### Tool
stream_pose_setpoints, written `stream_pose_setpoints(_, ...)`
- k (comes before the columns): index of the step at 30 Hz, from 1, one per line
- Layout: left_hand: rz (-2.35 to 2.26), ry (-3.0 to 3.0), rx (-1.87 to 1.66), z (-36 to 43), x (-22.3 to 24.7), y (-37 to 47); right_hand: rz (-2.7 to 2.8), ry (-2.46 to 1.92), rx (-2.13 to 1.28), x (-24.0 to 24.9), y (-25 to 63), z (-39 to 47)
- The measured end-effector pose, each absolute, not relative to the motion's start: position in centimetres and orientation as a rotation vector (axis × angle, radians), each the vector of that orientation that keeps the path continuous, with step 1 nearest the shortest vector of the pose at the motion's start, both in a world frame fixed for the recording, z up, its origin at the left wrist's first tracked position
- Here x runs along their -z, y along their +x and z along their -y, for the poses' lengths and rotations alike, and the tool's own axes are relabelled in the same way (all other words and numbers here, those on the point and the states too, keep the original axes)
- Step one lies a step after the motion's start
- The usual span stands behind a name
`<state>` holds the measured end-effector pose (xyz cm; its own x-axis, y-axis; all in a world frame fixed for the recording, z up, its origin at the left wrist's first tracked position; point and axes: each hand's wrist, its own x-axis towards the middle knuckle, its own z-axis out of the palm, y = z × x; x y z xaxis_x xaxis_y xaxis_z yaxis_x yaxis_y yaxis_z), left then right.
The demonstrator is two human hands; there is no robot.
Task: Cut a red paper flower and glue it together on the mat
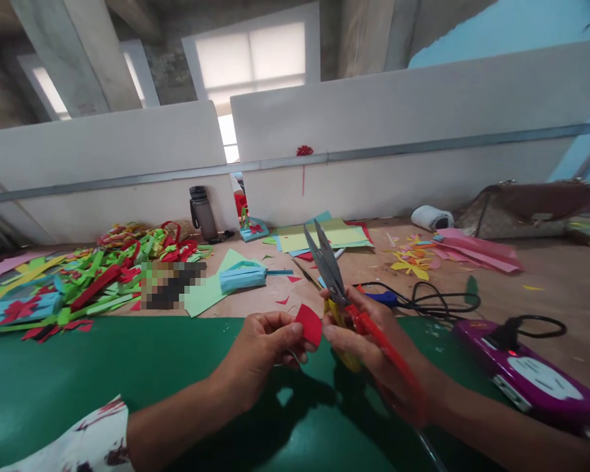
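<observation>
Between the thumb and fingers of my left hand is a small red paper piece, wedge-shaped with a curved edge. My right hand grips a pair of scissors by red and yellow handles. Their grey blades point up and away, slightly apart, and do not touch the paper. Both hands are above a green mat, close to each other. Small red paper scraps lie just beyond them on the brown table covering.
A purple power strip with a plug and black cable lies at right. Cut green and red paper strips are heaped at left, near a dark bottle. Paper sheets, yellow cutouts and a handbag sit farther back.
</observation>
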<state>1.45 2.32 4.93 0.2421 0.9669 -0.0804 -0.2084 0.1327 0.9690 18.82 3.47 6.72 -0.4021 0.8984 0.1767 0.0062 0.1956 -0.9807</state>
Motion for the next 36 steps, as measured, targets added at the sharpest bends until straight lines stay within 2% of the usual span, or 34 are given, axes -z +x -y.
stream_pose_setpoints(36,-0.910,1.017,-1.064,-2.12,-4.21,1.73,1.683,-0.936,-1.243,-6.10,18.71,-3.37)
